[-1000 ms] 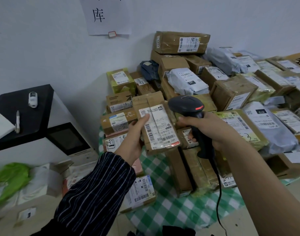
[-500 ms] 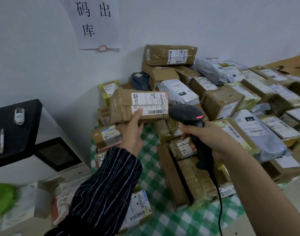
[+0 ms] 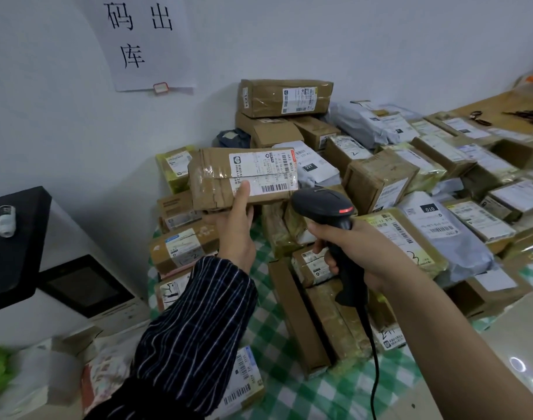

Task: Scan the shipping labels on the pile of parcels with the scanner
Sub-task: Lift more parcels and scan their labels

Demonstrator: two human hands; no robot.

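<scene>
Brown cardboard parcel (image 3: 216, 180) has swung flat in my left grip (image 3: 236, 234), thumb clamped on its label (image 3: 260, 172), above the pile (image 3: 377, 183), while my right grip (image 3: 353, 250) clenches the scanner (image 3: 322, 207) just beside it, so the scan looks next.

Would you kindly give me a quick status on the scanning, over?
Left hand holds brown parcel, label facing camera. Right hand grips scanner beside it. Barcode uncovered.

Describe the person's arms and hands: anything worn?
Left sleeve: dark, with thin white stripes and a loose cuff at the wrist. Right forearm: bare, no sleeve in view. Left hand and right hand: no gloves, no watch visible.
</scene>
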